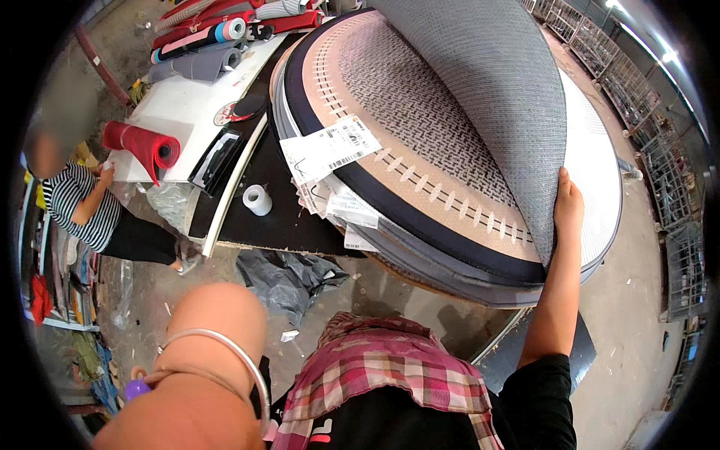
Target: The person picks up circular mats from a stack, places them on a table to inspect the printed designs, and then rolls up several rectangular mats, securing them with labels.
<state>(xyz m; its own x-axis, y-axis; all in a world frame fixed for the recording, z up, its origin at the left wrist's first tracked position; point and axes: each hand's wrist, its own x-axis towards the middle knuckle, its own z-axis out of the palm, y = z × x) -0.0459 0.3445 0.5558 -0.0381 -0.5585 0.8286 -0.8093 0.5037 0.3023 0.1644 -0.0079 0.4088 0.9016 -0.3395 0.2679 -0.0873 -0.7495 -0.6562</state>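
Grey mat (487,82) lifted | right hand (568,206) raised, gripping edge

bright, even daylight fills the scene, with strip lamps (637,30) glaring white at the upper right. shadows are soft; a dim patch lies under the overhanging stack of round rugs (420,150). the white paper labels (330,146) look slightly washed out. fisheye distortion bends straight edges toward the rim, and a black vignette frames the view. the near left forearm (202,360) is large and soft-focused, and one face at the left is blurred.
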